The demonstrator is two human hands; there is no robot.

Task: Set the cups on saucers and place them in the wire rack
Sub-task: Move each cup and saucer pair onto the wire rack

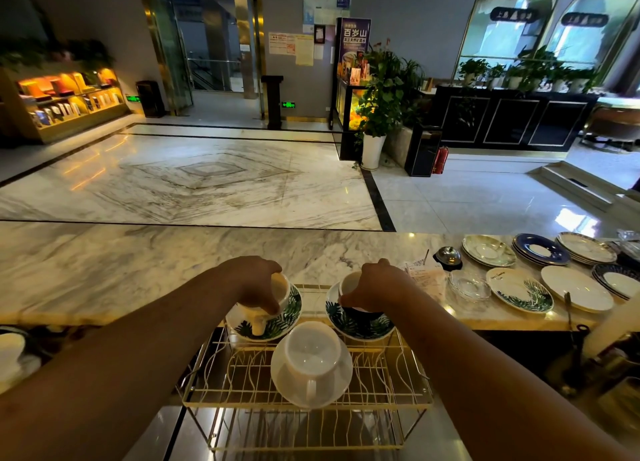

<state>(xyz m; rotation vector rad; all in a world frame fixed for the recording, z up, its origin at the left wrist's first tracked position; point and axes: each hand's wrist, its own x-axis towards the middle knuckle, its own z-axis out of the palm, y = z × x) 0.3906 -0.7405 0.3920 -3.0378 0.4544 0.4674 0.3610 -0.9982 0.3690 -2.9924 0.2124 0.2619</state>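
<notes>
A cream wire rack (408, 396) stands in front of me below the marble counter. In its front middle a plain white cup (311, 351) sits on a white saucer (337, 388). At the rack's far left my left hand (256, 284) grips a white cup (282, 287) resting on a leaf-patterned saucer (277, 327). At the far right my right hand (375, 287) grips the rim of a dark-sided cup (349, 282) on a second leaf-patterned saucer (360, 329).
On the marble counter (138, 263) to the right lie a service bell (447, 256), a glass dish (469, 285), a leaf-patterned saucer (523, 294), a white plate (575, 292) and stacks of saucers (540, 249). A white cup (10, 351) sits at the far left below the counter.
</notes>
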